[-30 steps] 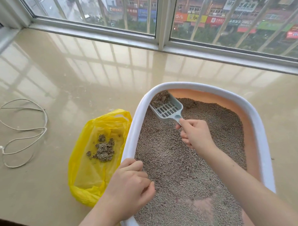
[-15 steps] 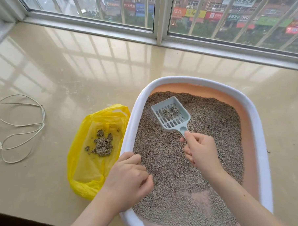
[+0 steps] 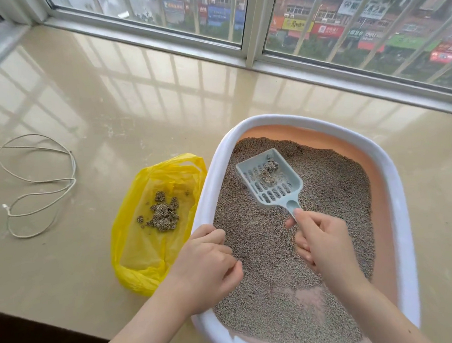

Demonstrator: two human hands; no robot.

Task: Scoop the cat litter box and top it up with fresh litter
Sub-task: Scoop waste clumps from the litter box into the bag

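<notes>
Here we see a white-rimmed oval plastic litter box (image 3: pixel 399 189) with a salmon-coloured inner wall, sitting on a glossy beige window ledge (image 3: pixel 113 98) and filled with grey granular litter (image 3: pixel 324 193). Our right hand (image 3: pixel 324 242) has its grip closed round the handle of a pale blue slotted plastic scoop (image 3: pixel 270 181), which is held above the litter near the far left of the box, its blade carrying a small grey clump (image 3: pixel 269 170). Our left hand (image 3: pixel 208 263) rests on the near left rim of the box, fingers curled over its edge. Just beside the box on the left lies an open yellow plastic bag (image 3: pixel 134 242) with a pile of scooped clumps (image 3: pixel 163 213) inside. Farther left on the ledge, well apart, a thin white cord (image 3: pixel 39 184) lies in loose loops.
</notes>
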